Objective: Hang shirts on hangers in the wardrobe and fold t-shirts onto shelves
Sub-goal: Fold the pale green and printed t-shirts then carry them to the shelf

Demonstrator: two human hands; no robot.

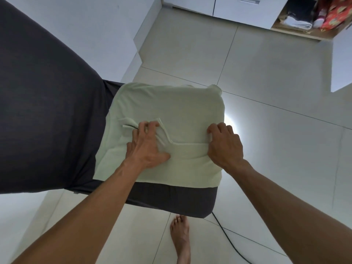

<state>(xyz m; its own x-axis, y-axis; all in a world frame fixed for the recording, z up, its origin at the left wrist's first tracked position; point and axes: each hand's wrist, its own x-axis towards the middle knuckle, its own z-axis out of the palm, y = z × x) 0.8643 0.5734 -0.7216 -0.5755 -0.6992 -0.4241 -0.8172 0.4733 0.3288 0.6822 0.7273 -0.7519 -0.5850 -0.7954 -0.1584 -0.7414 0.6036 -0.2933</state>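
Observation:
A pale green t-shirt [171, 109], partly folded into a rough square, lies on the corner of a dark grey bed [47, 111]. My left hand [147, 144] lies on the shirt's left part, its fingers curled into a bunched fold of cloth near the sleeve. My right hand [224, 143] grips the right end of a folded strip at the shirt's right edge, fingers curled over the cloth.
A wardrobe [302, 18] stands open at the top right, with folded clothes [297, 22] and a red patterned item [337, 15] on its low shelf. Pale floor tiles [266, 92] lie between it and the bed. My bare foot [181, 237] and a black cable [228, 237] are below the bed corner.

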